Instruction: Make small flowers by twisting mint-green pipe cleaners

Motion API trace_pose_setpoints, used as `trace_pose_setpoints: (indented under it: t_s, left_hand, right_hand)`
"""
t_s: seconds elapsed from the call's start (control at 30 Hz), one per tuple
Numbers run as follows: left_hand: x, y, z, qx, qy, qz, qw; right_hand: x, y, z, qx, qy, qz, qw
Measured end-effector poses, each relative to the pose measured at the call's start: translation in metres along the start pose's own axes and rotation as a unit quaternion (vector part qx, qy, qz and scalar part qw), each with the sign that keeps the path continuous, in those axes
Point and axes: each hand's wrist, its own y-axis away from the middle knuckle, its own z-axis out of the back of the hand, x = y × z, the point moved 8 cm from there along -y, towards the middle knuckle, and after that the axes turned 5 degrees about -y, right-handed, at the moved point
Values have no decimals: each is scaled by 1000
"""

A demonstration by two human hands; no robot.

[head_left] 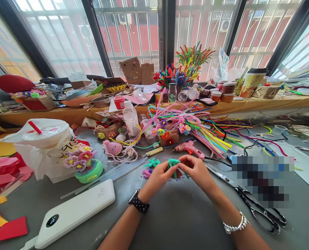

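Note:
Close together over the grey table, both my hands pinch a small bunch of green pipe cleaners (173,164). My left hand (159,174) grips its left side, with thumb and fingers pressed together. On the other side, my right hand (196,171) has thumb and fingertips closed on the bunch's edge; the fingers partly cover it. Just left of the hands lie a green pipe-cleaner flower (153,162) and a small purple fuzzy piece (146,173). A pink glue gun (189,149) rests behind my right hand.
Large black-handled scissors (258,205) lie right of my right forearm. A white power bank (76,215), a bagged drink cup (46,139) and a potted pipe-cleaner flower (89,172) stand at left. Glue sticks (123,170), bottles (131,119) and loose pipe cleaners (209,135) spread behind.

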Motion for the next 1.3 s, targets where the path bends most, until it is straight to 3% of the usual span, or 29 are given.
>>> trace_pose_setpoints:
  t_s: [0.2,0.37,0.5,0.67,0.83,1.07,1.1,1.17,1.27,1.3]
  left_hand:
    - [5,4,-12,78,118,55,988]
    - [10,4,-14,72,102,59,990]
    - [12,5,-21,108,156,70,979]
    - [9,6,-19,106,174,87,975]
    - [11,3,-10,65,104,87,989]
    - [9,1,-6,63,-47,38,996]
    - [6,0,-3,43,-87,26,995]
    - [-4,3,13,-64,-186,-14,980]
    - [-35,23,31,-273,-321,-126,898]
    - [-43,30,26,-288,-357,-170,872]
  right_hand:
    - [2,1,-1,40,-46,-26,998]
    - [5,2,-2,26,-13,-13,999]
    - [8,4,-7,34,0,5,999]
    - [8,4,1,-7,-12,11,1000]
    - [5,3,2,9,-64,-9,998]
    - [12,4,-5,55,-6,12,998]
    - [12,4,-3,42,6,17,999]
    - [10,3,3,-2,26,23,999]
    - [4,2,9,-55,33,20,998]
    - [3,2,9,-63,30,18,997]
